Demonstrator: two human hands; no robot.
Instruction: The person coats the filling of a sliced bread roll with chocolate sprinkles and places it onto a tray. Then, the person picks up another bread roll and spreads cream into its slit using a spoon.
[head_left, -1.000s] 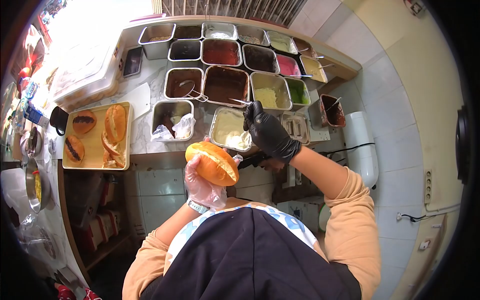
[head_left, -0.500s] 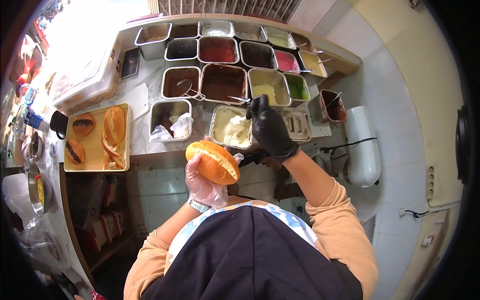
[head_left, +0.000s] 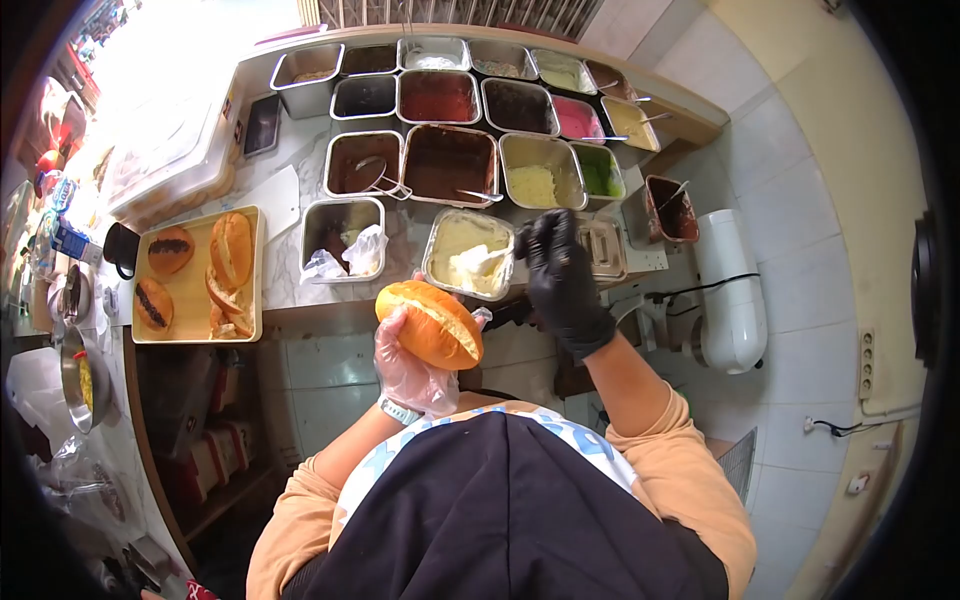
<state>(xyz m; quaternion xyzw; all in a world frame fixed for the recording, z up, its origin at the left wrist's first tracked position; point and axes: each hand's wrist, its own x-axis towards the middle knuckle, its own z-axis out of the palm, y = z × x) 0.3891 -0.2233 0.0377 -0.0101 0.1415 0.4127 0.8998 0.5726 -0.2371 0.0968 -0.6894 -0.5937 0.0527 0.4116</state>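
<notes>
My left hand point(head_left: 405, 372), in a clear plastic glove, holds a slit bread roll point(head_left: 430, 325) in front of the counter's edge. The slit runs along the roll's upper right side. My right hand point(head_left: 560, 275), black-gloved, has its fingers closed at the right side of a metal tub of pale cream point(head_left: 470, 255). A spreading tool point(head_left: 492, 258) coated with cream reaches from those fingers into the tub; its handle is mostly hidden.
Several metal tubs stand in rows behind, one with dark brown filling point(head_left: 450, 165). A tray point(head_left: 256, 300) of rolls is on the left. A clear-lidded container point(head_left: 604, 250) and a white mixer point(head_left: 730, 290) are on the right.
My right hand has shifted right and lower, beside the cream tub. The cream has been pushed into a new shape, and the coated tool now shows. My left hand still holds the roll.
</notes>
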